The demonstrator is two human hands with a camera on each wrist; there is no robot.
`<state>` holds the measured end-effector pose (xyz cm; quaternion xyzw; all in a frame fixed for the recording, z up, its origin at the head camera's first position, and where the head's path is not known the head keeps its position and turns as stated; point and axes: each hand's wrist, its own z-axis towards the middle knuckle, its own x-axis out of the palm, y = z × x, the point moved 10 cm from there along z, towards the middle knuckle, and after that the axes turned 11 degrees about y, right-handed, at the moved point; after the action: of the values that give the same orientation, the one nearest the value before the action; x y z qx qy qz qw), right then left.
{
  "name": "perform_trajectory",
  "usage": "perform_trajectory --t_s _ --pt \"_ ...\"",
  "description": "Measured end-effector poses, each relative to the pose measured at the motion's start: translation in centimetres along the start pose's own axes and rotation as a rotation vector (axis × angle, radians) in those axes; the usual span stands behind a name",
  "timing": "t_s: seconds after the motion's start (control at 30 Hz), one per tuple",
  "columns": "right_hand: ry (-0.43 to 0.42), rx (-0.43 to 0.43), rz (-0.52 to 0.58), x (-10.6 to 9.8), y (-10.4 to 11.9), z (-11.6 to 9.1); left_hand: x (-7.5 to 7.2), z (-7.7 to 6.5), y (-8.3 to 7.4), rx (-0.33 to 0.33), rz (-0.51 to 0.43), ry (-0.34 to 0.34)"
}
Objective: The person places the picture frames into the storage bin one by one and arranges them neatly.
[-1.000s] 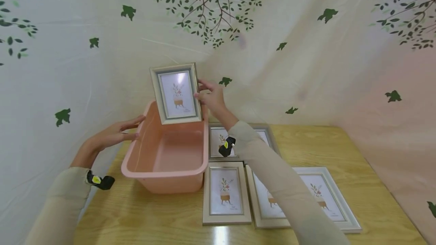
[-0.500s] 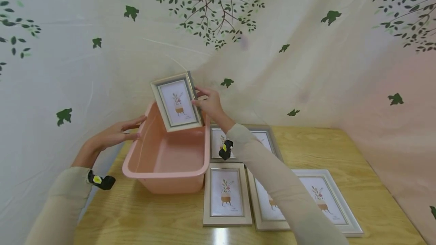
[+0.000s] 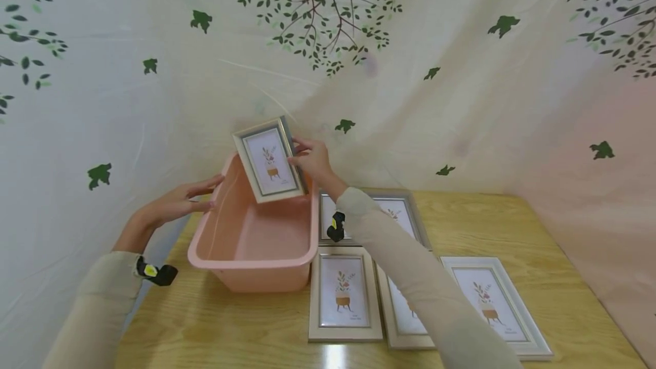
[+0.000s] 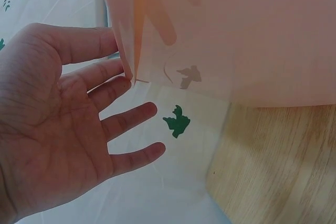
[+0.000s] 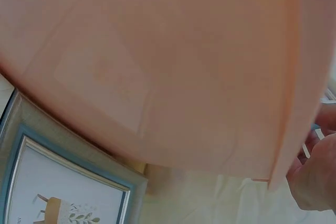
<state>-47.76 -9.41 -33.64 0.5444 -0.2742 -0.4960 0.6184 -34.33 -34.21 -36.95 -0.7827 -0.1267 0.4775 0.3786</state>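
In the head view, my right hand (image 3: 315,163) grips the right edge of a small cream-gold picture frame (image 3: 251,158) between thumb and fingers. The frame tilts, its lower part inside a pink plastic basin (image 3: 251,279). Its picture shows a potted plant in a brown stand. My left hand (image 3: 176,204) touches the left rim of the basin with its fingertips. The left wrist view shows the palm of the left hand (image 4: 58,114), with two lower fingers straight and off the rim. Basin wall (image 5: 184,77) hides much of the right wrist view, with part of the right hand (image 5: 317,171) behind its rim.
Several picture frames lie face up right of the basin: a cream one (image 3: 315,300) in front, a white one (image 3: 535,343) farthest right and a grey one (image 3: 417,221) behind. My right forearm covers parts of them. The wooden table (image 3: 476,215) meets a leaf-patterned curtain (image 3: 389,101).
My right hand has lowered the picture frame further into the basin and leaned it more to the left. The left hand stays at the rim.
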Motion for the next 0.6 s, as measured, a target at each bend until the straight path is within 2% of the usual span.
perform_trajectory --t_s 0.4,0.6 --pt "0.011 0.020 -0.121 0.9 0.4 -0.2 -0.1 0.1 -0.2 -0.001 0.016 -0.006" --pt "0.039 0.053 -0.115 1.1 0.0 -0.5 0.0 -0.2 -0.1 -0.008 0.003 -0.004"
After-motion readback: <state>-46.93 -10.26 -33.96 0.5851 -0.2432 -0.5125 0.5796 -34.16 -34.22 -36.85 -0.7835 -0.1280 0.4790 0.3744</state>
